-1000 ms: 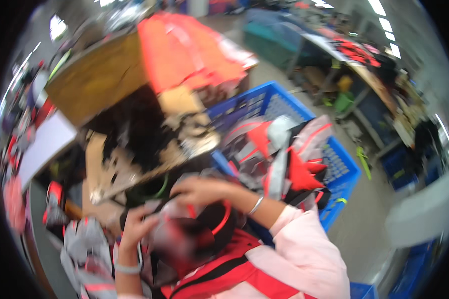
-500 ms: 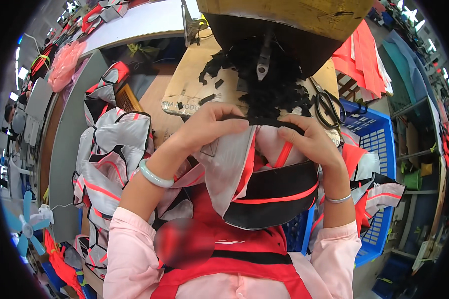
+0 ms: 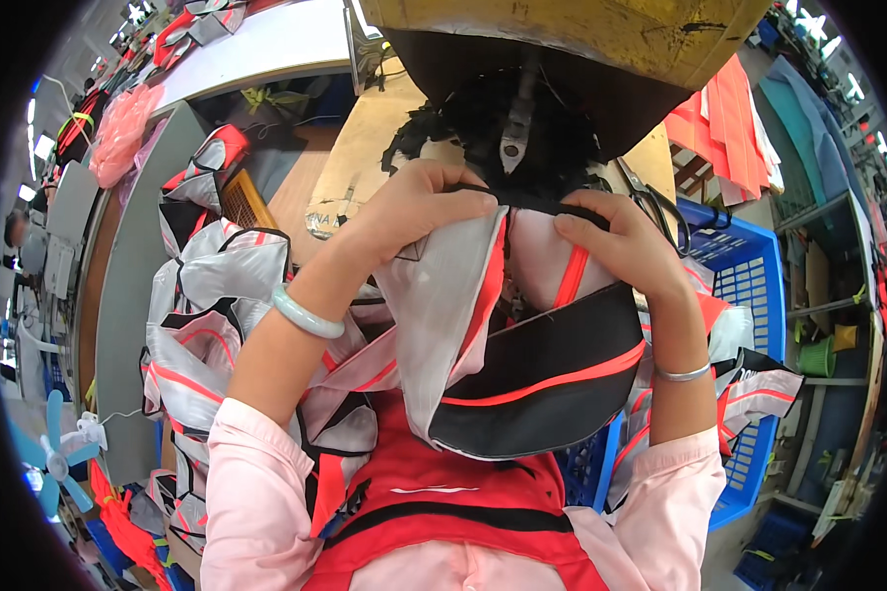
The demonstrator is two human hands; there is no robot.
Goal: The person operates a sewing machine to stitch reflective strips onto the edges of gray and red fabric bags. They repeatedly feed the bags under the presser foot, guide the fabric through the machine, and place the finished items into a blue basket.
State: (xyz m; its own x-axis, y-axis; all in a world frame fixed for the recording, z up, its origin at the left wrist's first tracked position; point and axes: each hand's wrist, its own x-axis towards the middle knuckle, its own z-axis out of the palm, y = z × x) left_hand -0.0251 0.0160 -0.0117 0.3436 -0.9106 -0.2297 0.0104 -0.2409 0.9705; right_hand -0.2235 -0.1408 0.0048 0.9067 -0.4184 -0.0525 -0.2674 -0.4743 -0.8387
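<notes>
My left hand and my right hand pinch the black strip along the top edge of a sewn fabric piece. The strip runs between the hands. From it hangs light grey fabric with red-orange trim. A wide black panel with a red-orange stripe droops below, over a red apron. Just beyond the strip, a pointed metal arm with a hole juts down from under a worn yellow housing. Black scraps heap around it.
Similar grey pieces pile up to my left. On my right stands a blue basket holding more pieces. Black-handled scissors lie beyond my right hand. Red-orange fabric hangs farther back. A blue fan is at the lower left.
Both hands have moved a little farther away with the fabric, bringing the black strip closer to the metal arm. The black panel has spread out lower and to the right.
</notes>
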